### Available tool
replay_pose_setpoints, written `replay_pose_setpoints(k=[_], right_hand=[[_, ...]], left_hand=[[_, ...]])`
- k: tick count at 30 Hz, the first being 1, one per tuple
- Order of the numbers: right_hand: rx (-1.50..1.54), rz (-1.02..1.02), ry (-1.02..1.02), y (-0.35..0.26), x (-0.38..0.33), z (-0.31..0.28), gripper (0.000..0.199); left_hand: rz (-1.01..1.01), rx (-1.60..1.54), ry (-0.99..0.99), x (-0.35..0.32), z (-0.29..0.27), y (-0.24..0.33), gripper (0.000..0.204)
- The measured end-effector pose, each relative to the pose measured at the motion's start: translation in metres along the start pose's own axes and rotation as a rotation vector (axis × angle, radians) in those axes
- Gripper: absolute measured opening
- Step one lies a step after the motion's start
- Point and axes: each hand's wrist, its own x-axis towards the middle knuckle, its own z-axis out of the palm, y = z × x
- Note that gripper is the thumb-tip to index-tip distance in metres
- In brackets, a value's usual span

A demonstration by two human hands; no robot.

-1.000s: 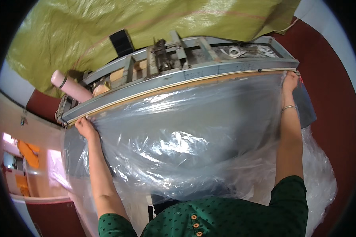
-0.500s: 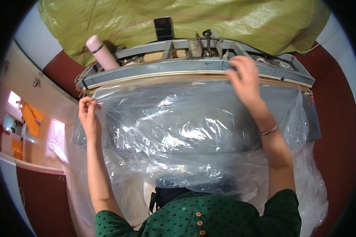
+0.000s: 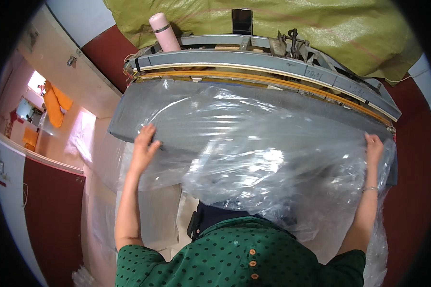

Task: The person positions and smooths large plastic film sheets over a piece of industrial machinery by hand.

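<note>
L hand flat, fingers spread, on near-left edge of grey pad | R hand pinching clear plastic sheet at far-right end | sheet drapes over pad on bench, long axis L–R between hands | both hands abt equally near.

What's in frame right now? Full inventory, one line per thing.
clear plastic sheet: 1, transparent, spread over the grey slab and hanging off the front
grey slab: 1, grey, flat under the plastic
metal frame: 1, grey with an orange strip, along the far edge
pink bottle: 1, pink, upright on the frame, left
dark phone: 1, black, behind the frame
yellow-green tarp: 1, top background
left hand: flat on the plastic, left
right hand: on the plastic's right edge; grip unclear
</note>
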Motion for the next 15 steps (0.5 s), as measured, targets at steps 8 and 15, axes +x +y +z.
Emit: replay_pose_setpoints(k=[8,15], right_hand=[[-0.342,0.158,0.162,0.117,-0.001,-0.067,0.029],[-0.348,0.126,0.194,0.106,-0.004,-0.064,0.029]], left_hand=[[-0.048,-0.571,-0.662,-0.069,0.002,0.118,0.034],[0.110,-0.620,-0.488,-0.098,0.062,0.159,0.020]])
